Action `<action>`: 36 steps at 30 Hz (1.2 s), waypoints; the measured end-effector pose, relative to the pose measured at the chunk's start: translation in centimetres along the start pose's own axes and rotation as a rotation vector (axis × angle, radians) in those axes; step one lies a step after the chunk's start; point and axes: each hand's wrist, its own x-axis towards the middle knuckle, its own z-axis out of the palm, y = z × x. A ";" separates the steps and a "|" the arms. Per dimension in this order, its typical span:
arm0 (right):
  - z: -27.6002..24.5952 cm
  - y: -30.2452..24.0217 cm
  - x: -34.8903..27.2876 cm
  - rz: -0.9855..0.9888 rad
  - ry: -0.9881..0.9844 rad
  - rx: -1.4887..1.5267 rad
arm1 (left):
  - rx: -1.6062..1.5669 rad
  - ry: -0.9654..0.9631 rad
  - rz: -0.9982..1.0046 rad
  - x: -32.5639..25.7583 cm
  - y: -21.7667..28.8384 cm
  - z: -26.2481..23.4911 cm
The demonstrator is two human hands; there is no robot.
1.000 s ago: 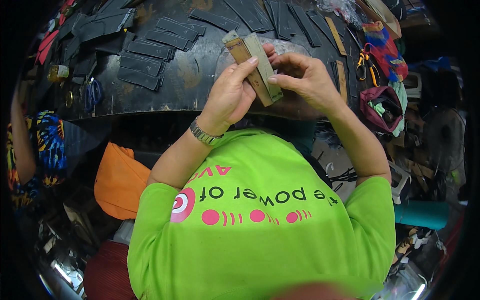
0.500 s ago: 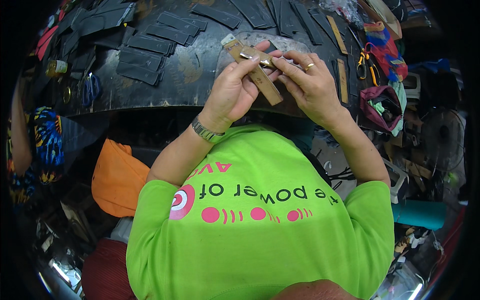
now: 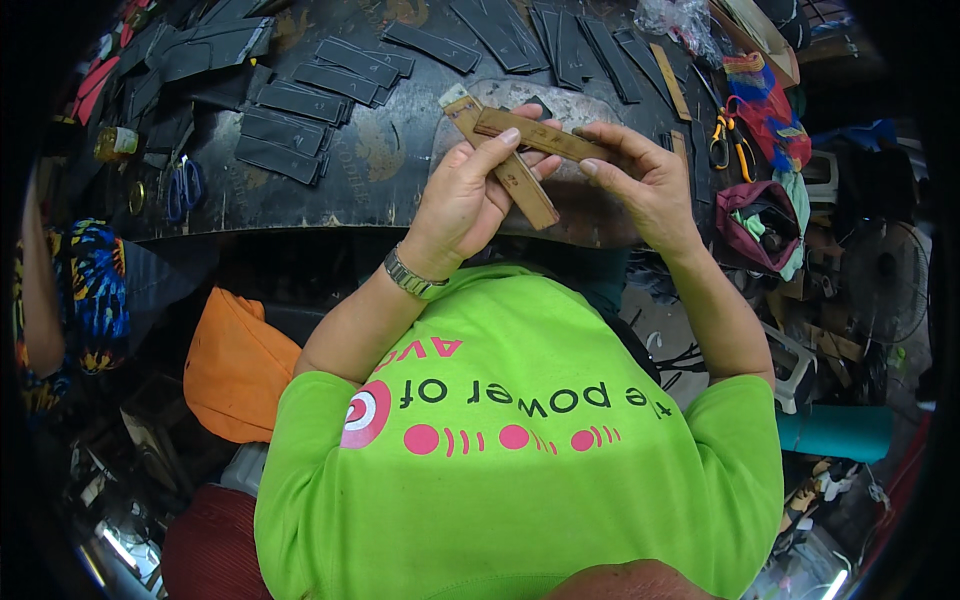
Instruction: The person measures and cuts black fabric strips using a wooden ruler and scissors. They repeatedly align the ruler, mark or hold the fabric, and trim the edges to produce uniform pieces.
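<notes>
Over the near edge of the table, two flat tan strips cross each other in front of me. My left hand (image 3: 462,195) pinches them where they cross, its thumb on top. The lower strip (image 3: 530,192) slants from upper left to lower right and has a pale piece at its top end. Across it lies a browner strip (image 3: 552,141), running rightward. Its far right end sits between the thumb and fingers of my right hand (image 3: 648,178). A small dark piece shows behind my left fingers; I cannot tell whether it is held.
Several dark strips (image 3: 285,137) lie in groups on the black table (image 3: 390,195). Blue-handled scissors (image 3: 184,187) lie left. At right are a tan strip (image 3: 669,82), yellow-and-black-handled pliers (image 3: 733,145) and a maroon pouch (image 3: 757,225). A fan (image 3: 885,280) stands farther right.
The browner strip has turned from a shiny, foreshortened tilt to show its long face. My right hand has shifted right and slightly down to its end. My left hand keeps its pinch.
</notes>
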 end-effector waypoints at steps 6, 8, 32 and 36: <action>0.0 -0.1 0.3 0.025 0.005 -0.049 | -0.005 0.004 -0.013 0.0 -0.1 -0.2; 0.0 -0.1 0.4 0.044 0.010 -0.039 | -0.008 0.002 -0.024 0.0 0.0 -0.2; -9.1 6.6 9.5 0.106 0.391 -0.247 | 0.015 -0.029 -0.165 -0.9 1.4 0.6; -7.8 5.1 8.6 -0.083 0.405 -1.107 | -0.127 -0.080 -0.135 -0.7 1.5 0.0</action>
